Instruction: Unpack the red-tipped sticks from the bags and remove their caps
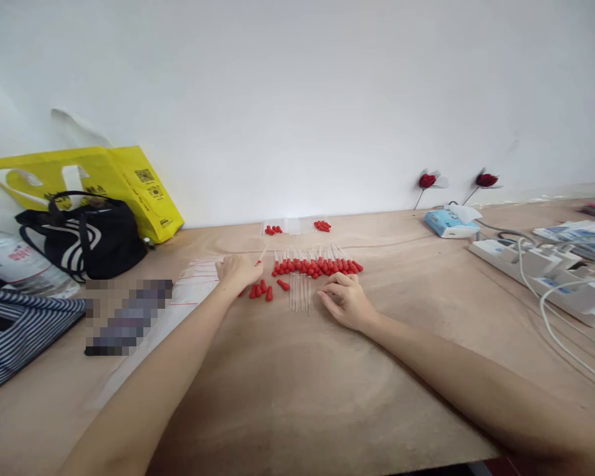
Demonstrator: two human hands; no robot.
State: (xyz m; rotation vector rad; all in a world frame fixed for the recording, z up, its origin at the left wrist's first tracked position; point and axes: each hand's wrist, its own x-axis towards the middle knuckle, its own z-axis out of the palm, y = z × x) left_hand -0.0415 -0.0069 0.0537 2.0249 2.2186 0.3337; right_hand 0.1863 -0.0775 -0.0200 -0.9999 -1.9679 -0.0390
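Note:
My left hand (238,272) is closed in a pinch on a glass dropper (259,262), its red rubber bulb at the fingertips and its thin tube slanting up. Below and beside that hand lie several loose red bulbs (269,293). A row of assembled droppers (317,266) stretches across the middle, red bulbs toward me and clear tubes toward the wall. Bare glass tubes (300,294) lie side by side just in front of that row. To the right of them rests my right hand (351,303), fingers loosely bent and apart, with nothing visible in them.
Near the wall, more red-bulbed droppers lie on a clear bag (297,226). White sheets with red lines (193,284) lie left. A yellow bag (143,192), black bag (104,238) and striped cloth (24,337) stand further left. Tissues (451,221) and a power strip (540,277) occupy the right.

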